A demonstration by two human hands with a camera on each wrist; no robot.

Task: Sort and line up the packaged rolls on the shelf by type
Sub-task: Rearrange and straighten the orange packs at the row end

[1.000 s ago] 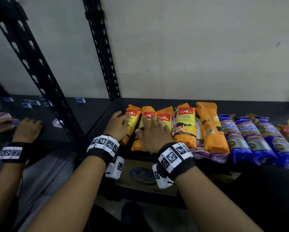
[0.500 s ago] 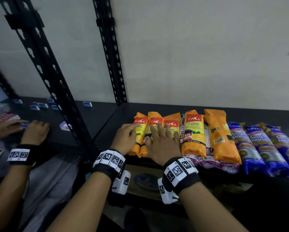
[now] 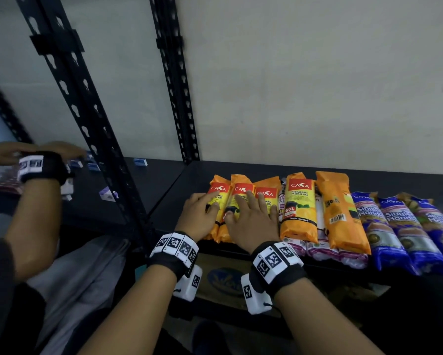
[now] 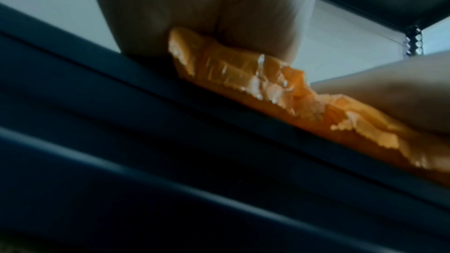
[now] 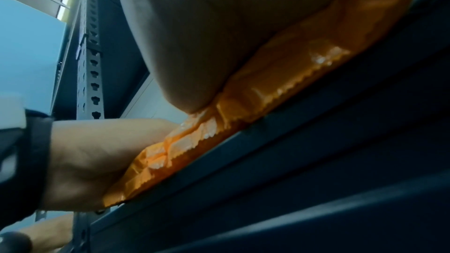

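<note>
A: How far is the sorting?

B: Mostly done, I judge. On the shelf (image 3: 240,167) the orange rolls (image 3: 243,198) lie side by side at the left end, the blue rolls (image 3: 392,226) at the right. Two orange packs (image 3: 317,208) are still lying on top of purple-white rolls (image 3: 325,249).

A: And the hands?

B: The left hand (image 3: 198,217) and right hand (image 3: 251,221) press flat on the orange rolls near the front edge, fingers straight, clamping nothing. The wrappers look glossy and crinkled.
</note>
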